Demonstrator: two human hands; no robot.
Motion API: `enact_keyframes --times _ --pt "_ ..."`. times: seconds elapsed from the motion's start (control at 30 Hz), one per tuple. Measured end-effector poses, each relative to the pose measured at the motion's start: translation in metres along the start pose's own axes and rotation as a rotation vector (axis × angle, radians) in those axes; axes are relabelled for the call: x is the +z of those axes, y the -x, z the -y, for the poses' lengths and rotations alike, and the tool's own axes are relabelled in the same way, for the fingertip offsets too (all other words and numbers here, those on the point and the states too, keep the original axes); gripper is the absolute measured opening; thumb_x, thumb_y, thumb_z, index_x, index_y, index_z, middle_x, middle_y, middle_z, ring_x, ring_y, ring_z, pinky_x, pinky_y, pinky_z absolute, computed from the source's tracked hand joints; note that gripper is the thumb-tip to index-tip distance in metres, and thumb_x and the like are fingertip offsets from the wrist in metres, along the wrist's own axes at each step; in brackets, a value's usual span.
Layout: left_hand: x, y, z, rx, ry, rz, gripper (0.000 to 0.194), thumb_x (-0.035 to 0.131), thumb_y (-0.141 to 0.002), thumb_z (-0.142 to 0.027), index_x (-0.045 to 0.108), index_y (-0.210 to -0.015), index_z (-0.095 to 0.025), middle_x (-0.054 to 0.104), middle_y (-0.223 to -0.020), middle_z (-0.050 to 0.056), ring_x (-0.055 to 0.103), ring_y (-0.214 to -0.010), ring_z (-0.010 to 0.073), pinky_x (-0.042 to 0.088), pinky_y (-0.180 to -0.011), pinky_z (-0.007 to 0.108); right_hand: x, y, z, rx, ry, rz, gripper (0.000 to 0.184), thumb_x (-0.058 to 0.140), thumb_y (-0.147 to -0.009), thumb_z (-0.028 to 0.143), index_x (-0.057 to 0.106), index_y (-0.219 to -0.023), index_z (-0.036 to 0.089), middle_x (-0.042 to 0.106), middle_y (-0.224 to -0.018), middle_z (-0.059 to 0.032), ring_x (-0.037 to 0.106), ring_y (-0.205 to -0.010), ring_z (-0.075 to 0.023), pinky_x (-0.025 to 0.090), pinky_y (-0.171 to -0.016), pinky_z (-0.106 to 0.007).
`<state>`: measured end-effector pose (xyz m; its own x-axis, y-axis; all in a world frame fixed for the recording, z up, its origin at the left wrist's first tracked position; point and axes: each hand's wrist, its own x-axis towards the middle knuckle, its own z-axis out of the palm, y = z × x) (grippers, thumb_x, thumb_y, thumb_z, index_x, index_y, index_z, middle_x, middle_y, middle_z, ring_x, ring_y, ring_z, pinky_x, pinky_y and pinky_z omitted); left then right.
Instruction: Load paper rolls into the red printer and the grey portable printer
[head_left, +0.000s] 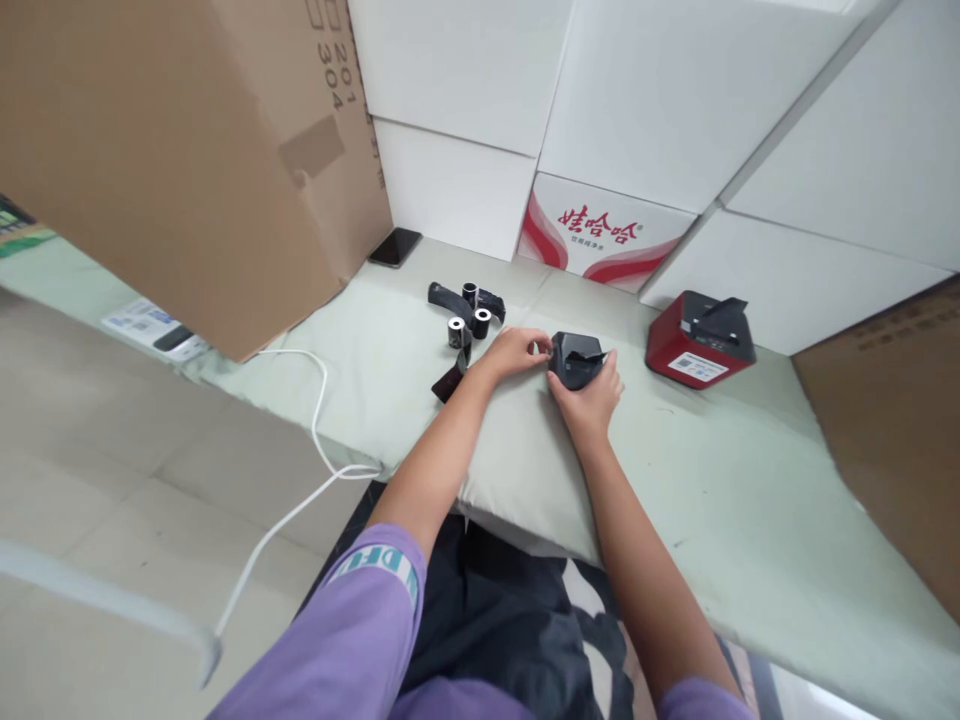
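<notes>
Steadying hand: the right hand [591, 402] is closed round the right and near sides of the black device [571, 370], its thumb at the near edge; a light, even squeeze seems best, so the casing does not creep.
Fingertip hand: the left hand [517, 352] is curled, thumb and forefinger at the device's left edge; whether they pinch it or merely lie beside it, I cannot tell. Small finger movements should serve better than a push from the wrist.
Device's place: on the pale green cloth [517, 450], between the black rolls [482, 320] and the red box [686, 345].
Raised flap: a dark flap [589, 356] juts from the device's top towards the right fingers; it looks easy to bend, so pressure belongs on the body.
Loose strip: a shiny black strip [450, 384] lies right by the left forearm; lifting that arm slightly would avoid dragging it.
Working room: the red box sits well apart from the right hand, so the device could be turned that way.
Cable: a white cable [324, 400] curves near the table edge, left of the left arm; a wide elbow could snag it.
</notes>
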<state>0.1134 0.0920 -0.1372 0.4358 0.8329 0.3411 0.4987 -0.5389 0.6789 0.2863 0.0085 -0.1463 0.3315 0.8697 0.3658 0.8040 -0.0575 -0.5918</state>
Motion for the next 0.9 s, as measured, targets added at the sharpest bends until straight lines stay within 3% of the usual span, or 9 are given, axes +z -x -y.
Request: enact_keyframes --times 0.2,0.53,0.9 --pt "-0.003 0.0 -0.003 0.031 -0.124 -0.003 0.015 0.07 -0.088 -0.029 0.079 -0.097 -0.021 0.079 -0.098 0.004 0.069 -0.089 0.017 0.043 -0.091 0.03 0.0 0.0 0.0 -0.004 0.019 -0.002 0.117 0.072 -0.066 0.065 0.024 -0.156 0.008 0.053 -0.137 -0.0266 0.046 -0.126 -0.0417 0.036 -0.108 -0.058" --pt "0.004 -0.003 0.002 -0.124 0.134 0.063 0.022 0.067 -0.083 -0.031 0.076 -0.096 -0.017 0.077 -0.091 0.003 0.066 -0.081 0.0158 0.048 -0.076 0.026 0.002 0.0 -0.003 -0.032 0.021 -0.019 0.114 0.069 -0.068 0.066 0.025 -0.156 0.01 0.054 -0.134 -0.0253 0.047 -0.124 -0.0415 0.036 -0.106 -0.058" --pt "0.007 -0.006 -0.001 -0.134 0.058 0.03 0.022 0.062 -0.082 -0.027 0.076 -0.095 -0.016 0.075 -0.09 0.004 0.063 -0.078 0.0164 0.045 -0.075 0.027 0.004 -0.001 -0.005 -0.038 0.015 -0.011 0.113 0.07 -0.068 0.064 0.023 -0.156 0.012 0.052 -0.134 -0.0241 0.046 -0.123 -0.0408 0.036 -0.106 -0.059"
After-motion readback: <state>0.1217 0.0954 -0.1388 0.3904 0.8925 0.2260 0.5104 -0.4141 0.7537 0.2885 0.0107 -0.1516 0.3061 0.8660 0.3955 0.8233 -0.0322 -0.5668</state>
